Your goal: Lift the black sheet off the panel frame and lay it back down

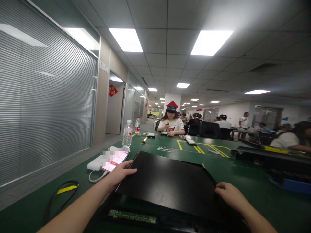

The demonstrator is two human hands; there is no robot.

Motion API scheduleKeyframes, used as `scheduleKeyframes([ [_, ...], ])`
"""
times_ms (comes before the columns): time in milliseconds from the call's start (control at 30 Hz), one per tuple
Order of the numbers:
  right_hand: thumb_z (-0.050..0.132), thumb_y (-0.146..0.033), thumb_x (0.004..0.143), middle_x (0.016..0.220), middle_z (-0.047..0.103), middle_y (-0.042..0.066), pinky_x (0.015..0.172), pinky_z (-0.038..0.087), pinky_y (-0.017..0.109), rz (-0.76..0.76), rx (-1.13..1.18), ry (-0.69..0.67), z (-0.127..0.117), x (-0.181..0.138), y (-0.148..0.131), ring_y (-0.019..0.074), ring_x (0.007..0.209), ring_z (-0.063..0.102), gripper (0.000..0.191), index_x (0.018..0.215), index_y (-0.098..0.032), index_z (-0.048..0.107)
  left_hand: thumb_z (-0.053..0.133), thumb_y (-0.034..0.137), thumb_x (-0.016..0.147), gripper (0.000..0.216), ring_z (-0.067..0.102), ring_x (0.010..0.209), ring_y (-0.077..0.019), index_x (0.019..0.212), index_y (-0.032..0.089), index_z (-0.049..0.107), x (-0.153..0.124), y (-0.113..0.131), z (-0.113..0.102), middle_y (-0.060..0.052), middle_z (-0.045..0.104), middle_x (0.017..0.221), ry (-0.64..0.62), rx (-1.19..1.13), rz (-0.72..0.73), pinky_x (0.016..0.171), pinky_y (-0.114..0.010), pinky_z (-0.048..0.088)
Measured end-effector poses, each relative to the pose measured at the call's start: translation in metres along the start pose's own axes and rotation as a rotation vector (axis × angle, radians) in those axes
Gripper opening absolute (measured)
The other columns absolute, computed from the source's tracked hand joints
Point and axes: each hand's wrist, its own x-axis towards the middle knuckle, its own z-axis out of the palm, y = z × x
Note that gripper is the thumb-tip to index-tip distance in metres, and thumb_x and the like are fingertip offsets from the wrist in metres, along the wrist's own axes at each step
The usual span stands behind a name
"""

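Observation:
A flat black panel [170, 181] lies tilted over a black chassis on the green table [255, 187]. At the chassis's near edge a green circuit strip [132, 216] shows below the panel. My left hand [120, 173] grips the panel's left edge, thumb on top. My right hand [229, 194] holds its right edge, fingers curled over the side.
A phone with a lit pink screen [114, 160] rests on a white power bank [97, 163] left of the panel. A black strap with a yellow tag [64, 191], two water bottles [127, 134], and black equipment [272, 155] on the right. People sit at the far end.

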Motion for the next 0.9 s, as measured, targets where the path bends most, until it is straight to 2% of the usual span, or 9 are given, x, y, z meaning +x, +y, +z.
scheduleKeyframes([
  [267,0.047,-0.025,0.069,0.093,0.068,0.009,0.071,0.043,0.026,-0.004,-0.002,-0.001,-0.0015,-0.0045,-0.0041,0.0209,0.086,0.062,0.028,0.086,-0.014,0.067,0.077,0.021,0.052,0.063,0.065,0.083,-0.0274,0.110,0.014,0.054,-0.0009,0.0010,0.0011,-0.012,0.068,0.097,0.038,-0.002,-0.001,0.073,-0.036,0.052],
  [700,0.048,-0.028,0.069,0.090,0.069,0.008,0.071,0.043,0.026,-0.012,-0.011,-0.005,-0.0010,-0.0004,-0.0013,0.0211,0.085,0.062,0.026,0.082,-0.017,0.067,0.077,0.020,0.051,0.054,0.066,0.082,-0.0267,0.102,0.014,0.060,0.0046,0.0000,-0.0024,-0.010,0.069,0.093,-0.023,-0.013,0.046,0.074,-0.035,0.050],
  [900,0.048,-0.026,0.068,0.088,0.069,0.008,0.070,0.043,0.027,-0.023,0.017,0.009,-0.0013,0.0022,0.0006,0.0212,0.083,0.062,0.025,0.080,-0.017,0.067,0.076,0.023,0.053,0.054,0.066,0.081,-0.0260,0.104,0.016,0.061,-0.0005,0.0081,0.0012,-0.009,0.070,0.090,-0.069,0.000,0.075,0.073,-0.035,0.050],
])
